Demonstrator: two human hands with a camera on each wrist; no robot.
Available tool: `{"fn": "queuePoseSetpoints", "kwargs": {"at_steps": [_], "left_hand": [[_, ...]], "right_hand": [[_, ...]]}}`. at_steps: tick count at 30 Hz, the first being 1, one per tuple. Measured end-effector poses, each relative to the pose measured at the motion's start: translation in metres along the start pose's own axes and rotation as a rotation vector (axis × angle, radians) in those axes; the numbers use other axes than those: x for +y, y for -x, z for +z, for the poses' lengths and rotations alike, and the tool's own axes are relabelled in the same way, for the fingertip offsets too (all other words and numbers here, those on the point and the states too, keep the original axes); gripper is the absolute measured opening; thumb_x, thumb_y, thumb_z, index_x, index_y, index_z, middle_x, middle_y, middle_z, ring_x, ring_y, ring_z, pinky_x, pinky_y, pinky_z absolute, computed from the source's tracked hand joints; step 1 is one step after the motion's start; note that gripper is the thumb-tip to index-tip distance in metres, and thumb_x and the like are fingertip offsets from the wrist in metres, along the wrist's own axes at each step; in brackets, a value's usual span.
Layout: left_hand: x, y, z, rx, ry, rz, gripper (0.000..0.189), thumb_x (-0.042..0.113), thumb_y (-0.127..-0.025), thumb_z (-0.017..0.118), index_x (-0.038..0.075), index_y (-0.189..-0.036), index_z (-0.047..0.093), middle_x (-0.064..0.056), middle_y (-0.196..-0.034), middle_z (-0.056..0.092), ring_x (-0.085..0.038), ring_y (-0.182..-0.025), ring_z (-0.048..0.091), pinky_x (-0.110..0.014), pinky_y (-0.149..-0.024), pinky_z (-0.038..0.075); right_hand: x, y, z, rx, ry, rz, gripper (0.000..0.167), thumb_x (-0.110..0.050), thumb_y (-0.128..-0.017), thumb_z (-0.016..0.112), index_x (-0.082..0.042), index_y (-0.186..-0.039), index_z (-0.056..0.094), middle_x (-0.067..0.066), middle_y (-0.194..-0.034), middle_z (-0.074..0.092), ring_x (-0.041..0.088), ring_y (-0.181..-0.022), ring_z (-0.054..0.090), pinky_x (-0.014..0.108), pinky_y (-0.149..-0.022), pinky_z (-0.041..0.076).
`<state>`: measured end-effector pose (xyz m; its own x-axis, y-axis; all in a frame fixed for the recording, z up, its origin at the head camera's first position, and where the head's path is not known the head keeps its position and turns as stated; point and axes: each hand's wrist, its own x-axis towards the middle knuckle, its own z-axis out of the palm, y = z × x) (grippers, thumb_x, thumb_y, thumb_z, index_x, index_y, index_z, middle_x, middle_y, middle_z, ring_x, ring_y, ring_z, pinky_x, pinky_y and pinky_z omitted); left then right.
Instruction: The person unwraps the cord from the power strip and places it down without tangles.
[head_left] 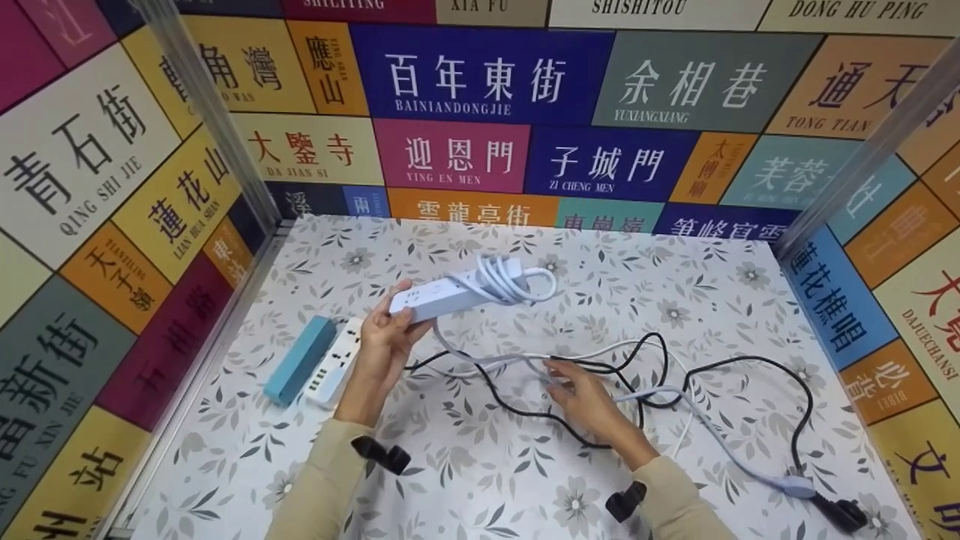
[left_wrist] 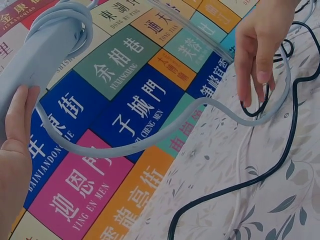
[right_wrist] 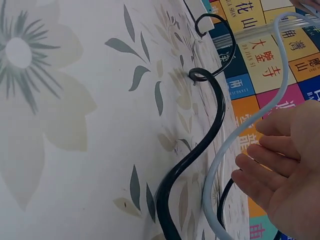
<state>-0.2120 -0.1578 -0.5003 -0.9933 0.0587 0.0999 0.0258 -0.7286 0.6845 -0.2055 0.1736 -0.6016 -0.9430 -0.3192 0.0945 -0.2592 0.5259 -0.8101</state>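
Note:
My left hand (head_left: 390,330) holds a pale blue-white power strip (head_left: 431,298) by its near end, raised over the table and tilted. Loops of its own cord (head_left: 501,279) are wound round the strip's far end. From the strip, the cord hangs in a curve down to the table, as the left wrist view shows. Beside this light cord (right_wrist: 250,120), my right hand (head_left: 589,401) is low over the table with loosely bent, spread fingers (right_wrist: 265,165) and grips nothing. A black cord (left_wrist: 232,187) and a white cord run below it.
At the left lie a teal power strip (head_left: 301,361) and a white power strip (head_left: 335,364), side by side. Tangled cords spread to the right, ending near a light plug (head_left: 796,487) and a black plug (head_left: 844,514). Printed panels (head_left: 480,71) wall in the flowered tabletop (head_left: 480,480).

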Motion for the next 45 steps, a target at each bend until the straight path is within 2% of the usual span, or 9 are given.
{"fn": "queuePoseSetpoints", "kwargs": {"at_steps": [4, 8, 14, 20, 25, 32, 35, 40, 45], "left_hand": [[-0.001, 0.000, -0.001, -0.018, 0.006, -0.012, 0.076, 0.001, -0.097, 0.061, -0.008, -0.156, 0.014, -0.014, -0.133, 0.050, -0.021, -0.110, 0.067, -0.031, -0.101, 0.059], [-0.001, -0.001, -0.002, -0.027, 0.021, -0.019, 0.076, 0.000, -0.097, 0.060, -0.008, -0.156, 0.014, -0.015, -0.135, 0.048, -0.021, -0.111, 0.067, -0.031, -0.102, 0.059], [-0.001, -0.001, -0.006, -0.020, 0.054, -0.024, 0.074, 0.002, -0.098, 0.059, -0.006, -0.156, 0.014, -0.013, -0.134, 0.051, -0.022, -0.112, 0.067, -0.030, -0.101, 0.059], [-0.001, 0.001, -0.009, -0.022, 0.055, -0.034, 0.072, -0.001, -0.099, 0.055, -0.005, -0.157, 0.012, -0.014, -0.130, 0.052, -0.025, -0.108, 0.069, -0.031, -0.098, 0.061], [0.000, 0.001, -0.010, -0.012, 0.084, -0.027, 0.073, -0.002, -0.099, 0.055, -0.003, -0.157, 0.011, -0.016, -0.129, 0.050, -0.024, -0.106, 0.070, -0.028, -0.095, 0.062], [0.001, 0.003, -0.013, -0.033, 0.085, -0.022, 0.077, 0.000, -0.098, 0.058, -0.004, -0.157, 0.009, -0.014, -0.130, 0.052, -0.023, -0.111, 0.068, -0.030, -0.101, 0.059], [0.000, 0.003, -0.013, -0.029, 0.090, -0.026, 0.077, -0.002, -0.098, 0.058, -0.004, -0.158, 0.010, -0.012, -0.133, 0.051, -0.022, -0.112, 0.068, -0.030, -0.101, 0.059], [0.000, 0.004, -0.013, -0.022, 0.081, -0.031, 0.076, -0.003, -0.098, 0.056, -0.003, -0.158, 0.010, -0.011, -0.135, 0.049, -0.021, -0.112, 0.067, -0.031, -0.102, 0.058], [-0.002, 0.007, -0.014, -0.031, 0.058, -0.038, 0.074, -0.004, -0.098, 0.055, -0.003, -0.157, 0.011, -0.010, -0.132, 0.052, -0.020, -0.111, 0.067, -0.031, -0.102, 0.059]], "right_hand": [[0.002, -0.010, 0.004, -0.093, -0.026, 0.036, 0.051, -0.012, -0.096, 0.066, -0.006, -0.145, 0.051, 0.023, -0.142, 0.054, 0.043, -0.129, 0.054, 0.055, -0.110, 0.050], [0.009, -0.017, 0.009, -0.173, -0.088, -0.015, 0.054, -0.007, -0.097, 0.064, 0.004, -0.146, 0.046, 0.028, -0.146, 0.049, 0.047, -0.137, 0.046, 0.055, -0.117, 0.043], [0.012, -0.022, 0.016, -0.145, -0.099, -0.023, 0.047, -0.003, -0.095, 0.065, 0.006, -0.139, 0.053, 0.027, -0.138, 0.055, 0.044, -0.132, 0.052, 0.050, -0.115, 0.045], [0.009, -0.023, 0.016, -0.066, -0.017, 0.006, 0.021, -0.017, -0.097, 0.066, -0.003, -0.113, 0.071, 0.011, -0.110, 0.069, 0.025, -0.103, 0.066, 0.030, -0.091, 0.059], [0.008, -0.020, 0.009, -0.084, -0.086, -0.011, 0.020, -0.018, -0.103, 0.057, -0.004, -0.108, 0.070, 0.020, -0.102, 0.067, 0.028, -0.084, 0.070, 0.021, -0.071, 0.059], [-0.002, -0.026, -0.001, 0.132, -0.117, 0.073, 0.019, -0.020, -0.099, 0.064, -0.005, -0.101, 0.075, 0.024, -0.085, 0.067, 0.037, -0.065, 0.066, 0.018, -0.045, 0.049], [-0.012, -0.031, -0.007, 0.225, -0.134, 0.096, 0.020, -0.019, -0.100, 0.064, -0.004, -0.097, 0.075, 0.025, -0.083, 0.069, 0.034, -0.062, 0.067, 0.018, -0.042, 0.048], [-0.030, -0.037, -0.026, 0.323, -0.201, 0.176, 0.024, -0.023, -0.099, 0.065, -0.002, -0.098, 0.077, 0.019, -0.085, 0.074, 0.012, -0.055, 0.068, 0.017, -0.042, 0.051], [-0.044, -0.039, -0.048, 0.383, -0.294, 0.229, 0.033, -0.027, -0.099, 0.065, 0.003, -0.108, 0.075, 0.008, -0.084, 0.075, 0.008, -0.058, 0.068, 0.021, -0.046, 0.056]]}}
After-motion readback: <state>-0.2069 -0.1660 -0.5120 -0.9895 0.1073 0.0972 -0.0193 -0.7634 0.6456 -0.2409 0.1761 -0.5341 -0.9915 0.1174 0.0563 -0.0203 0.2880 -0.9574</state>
